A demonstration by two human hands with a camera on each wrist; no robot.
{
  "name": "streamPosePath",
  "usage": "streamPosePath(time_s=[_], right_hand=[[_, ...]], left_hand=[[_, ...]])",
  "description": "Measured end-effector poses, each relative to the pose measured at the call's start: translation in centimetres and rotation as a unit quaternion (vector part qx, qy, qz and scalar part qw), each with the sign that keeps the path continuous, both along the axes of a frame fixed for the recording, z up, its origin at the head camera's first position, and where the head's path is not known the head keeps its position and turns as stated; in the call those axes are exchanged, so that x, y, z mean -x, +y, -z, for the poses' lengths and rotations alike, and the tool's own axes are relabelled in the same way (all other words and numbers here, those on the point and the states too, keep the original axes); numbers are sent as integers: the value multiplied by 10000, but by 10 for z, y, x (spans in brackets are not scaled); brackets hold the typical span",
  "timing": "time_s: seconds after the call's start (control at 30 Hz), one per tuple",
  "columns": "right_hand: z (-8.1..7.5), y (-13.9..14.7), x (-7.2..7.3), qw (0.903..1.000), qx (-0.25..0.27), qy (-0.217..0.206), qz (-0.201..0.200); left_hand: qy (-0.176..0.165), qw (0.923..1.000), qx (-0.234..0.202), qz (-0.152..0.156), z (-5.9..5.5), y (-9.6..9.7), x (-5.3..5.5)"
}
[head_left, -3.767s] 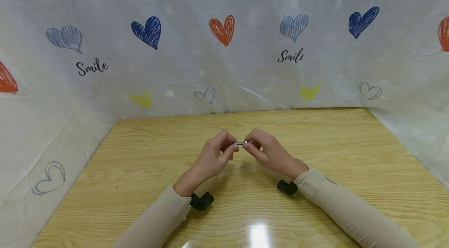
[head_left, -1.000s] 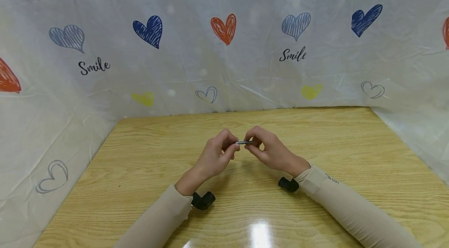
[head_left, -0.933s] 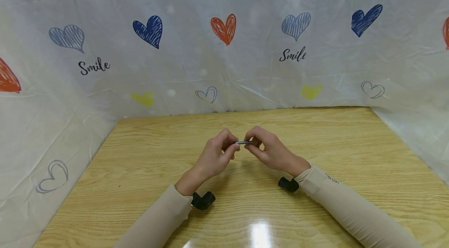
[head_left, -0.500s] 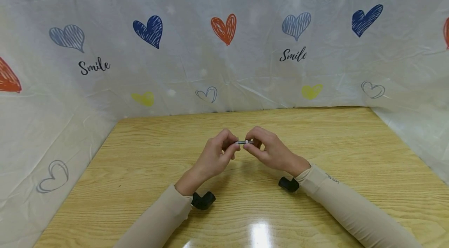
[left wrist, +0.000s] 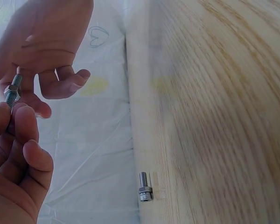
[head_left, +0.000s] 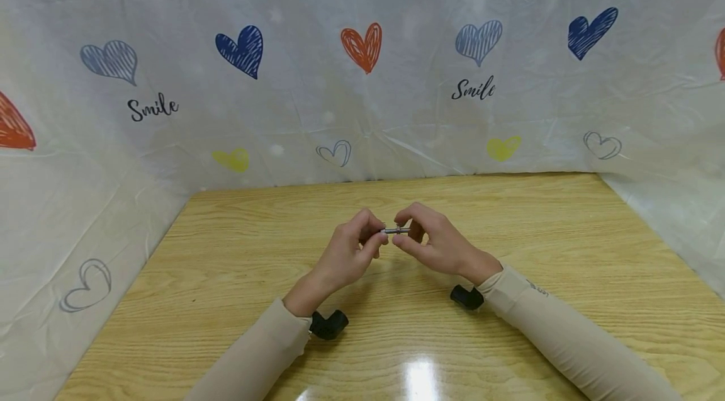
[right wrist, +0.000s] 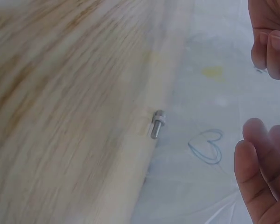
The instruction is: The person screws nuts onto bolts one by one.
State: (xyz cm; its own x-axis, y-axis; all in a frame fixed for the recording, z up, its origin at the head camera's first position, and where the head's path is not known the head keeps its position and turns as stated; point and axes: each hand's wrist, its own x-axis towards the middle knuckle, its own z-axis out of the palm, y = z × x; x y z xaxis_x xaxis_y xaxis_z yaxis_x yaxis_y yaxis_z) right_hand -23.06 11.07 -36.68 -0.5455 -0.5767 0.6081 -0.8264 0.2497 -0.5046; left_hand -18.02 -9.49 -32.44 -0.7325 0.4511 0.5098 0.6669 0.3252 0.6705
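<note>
My left hand (head_left: 342, 253) pinches one end of a small metal bolt (head_left: 389, 231), held level over the table. Threaded on its shank is a hex nut (left wrist: 12, 90), plain in the left wrist view. Around the nut and the bolt's free end, my right hand (head_left: 438, 247) has its thumb and forefinger slightly parted, the tips close to the nut. In the right wrist view, the right hand's fingers (right wrist: 256, 172) are extended and apart from the left hand. The bolt's other end is hidden in the left hand's fingers.
A second bolt with a nut on it (left wrist: 145, 191) lies on the wooden table (head_left: 226, 300), showing only in the wrist views. A white cloth with printed hearts (head_left: 396, 124) hangs behind and at both sides. Black wrist devices (head_left: 328, 325) sit at the cuffs.
The right thumb and forefinger have parted from their earlier pinch at the nut. The left hand keeps its hold on the bolt, nearly still.
</note>
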Motion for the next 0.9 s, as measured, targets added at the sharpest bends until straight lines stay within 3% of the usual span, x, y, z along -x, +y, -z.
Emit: streamPosePath(time_s=[0.17,0.43,0.9], right_hand=[[-1,0,-1,9999,100,-33,-130],[1,-1,1,9989,173,293,-311],[1,-3,1,9988,181,341,-290]], left_hand=[[-3,10000,18,-31,0,0,-1],[21,10000,25,-15,1,-1,0],[5,10000,-10,-2,1,-1,1]])
